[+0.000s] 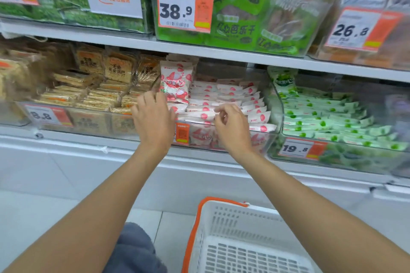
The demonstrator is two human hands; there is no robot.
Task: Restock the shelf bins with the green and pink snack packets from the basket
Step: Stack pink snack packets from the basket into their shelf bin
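The white basket (233,221) sits nearest, below both arms. Beyond, the left hand (153,117) hovers spread over the binned pink packets (221,95); the right hand (230,126) apparently pinches one packet's edge. Green packets (321,115) lie farther right.

White shelving (111,39) stands over pale floor tiles (44,217).

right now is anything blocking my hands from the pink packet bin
Nothing visible does. The left hand is beside the upright pink packet, and the right hand touches the stacked pink packets in the open-topped bin.
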